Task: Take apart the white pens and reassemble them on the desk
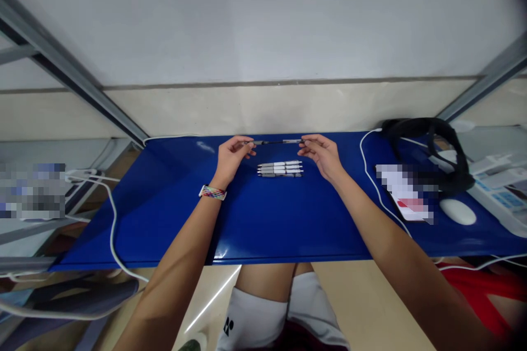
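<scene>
Near the back edge of the blue tabletop, a pen is stretched level between my two hands. My left hand (pixel 236 156) pinches its dark grey grip end (pixel 258 142). With thumb and fingers, my right hand (pixel 323 154) grips the clear barrel (pixel 291 141) at the other end. A thin black length, which looks like the refill, shows between the two parts. Just below, several white and grey pens (pixel 280 169) lie side by side in a neat stack of rows, their tips to the left; neither hand touches them.
The blue tabletop (pixel 284 225) meets the wall behind. At right lie a phone (pixel 405 194), a white mouse (pixel 458 211), a black headset-like strap (pixel 432 148) and a white cable (pixel 368 167). Another white cable (pixel 113 225) hangs over the left side. Metal posts (pixel 88 88) frame the table.
</scene>
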A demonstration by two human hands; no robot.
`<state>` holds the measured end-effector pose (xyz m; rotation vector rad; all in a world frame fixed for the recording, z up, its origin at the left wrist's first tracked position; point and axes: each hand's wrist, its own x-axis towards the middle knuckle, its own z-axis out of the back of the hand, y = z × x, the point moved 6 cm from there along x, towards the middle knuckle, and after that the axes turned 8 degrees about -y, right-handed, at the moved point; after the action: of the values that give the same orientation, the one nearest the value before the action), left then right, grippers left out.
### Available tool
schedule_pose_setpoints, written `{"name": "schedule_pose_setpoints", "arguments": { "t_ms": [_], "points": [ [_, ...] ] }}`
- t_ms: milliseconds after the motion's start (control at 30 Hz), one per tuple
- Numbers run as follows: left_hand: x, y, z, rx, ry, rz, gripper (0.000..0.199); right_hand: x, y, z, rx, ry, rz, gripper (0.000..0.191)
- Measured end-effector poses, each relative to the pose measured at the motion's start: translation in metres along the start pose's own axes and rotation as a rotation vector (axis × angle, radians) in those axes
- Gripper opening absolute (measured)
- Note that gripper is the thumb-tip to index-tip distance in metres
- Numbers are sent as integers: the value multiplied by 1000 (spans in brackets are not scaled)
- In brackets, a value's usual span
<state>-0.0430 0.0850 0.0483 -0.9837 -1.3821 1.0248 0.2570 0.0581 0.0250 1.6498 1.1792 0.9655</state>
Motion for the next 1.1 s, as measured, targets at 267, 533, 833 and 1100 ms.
{"name": "schedule_pose_setpoints", "arguments": {
  "t_ms": [267,533,833,1100],
  "points": [
    [1,0,2,-1,-20,0,36,0,1,2,33,-12,-22,26],
    [2,1,2,10,-23,-15,36,-1,6,2,23,-32,-3,27],
    [2,-1,3,22,-31,-24,33,0,5,2,-7,-40,22,28],
    [2,0,2,31,-25,-34,31,-1,6,3,5,-49,18,28]
  ]
}}
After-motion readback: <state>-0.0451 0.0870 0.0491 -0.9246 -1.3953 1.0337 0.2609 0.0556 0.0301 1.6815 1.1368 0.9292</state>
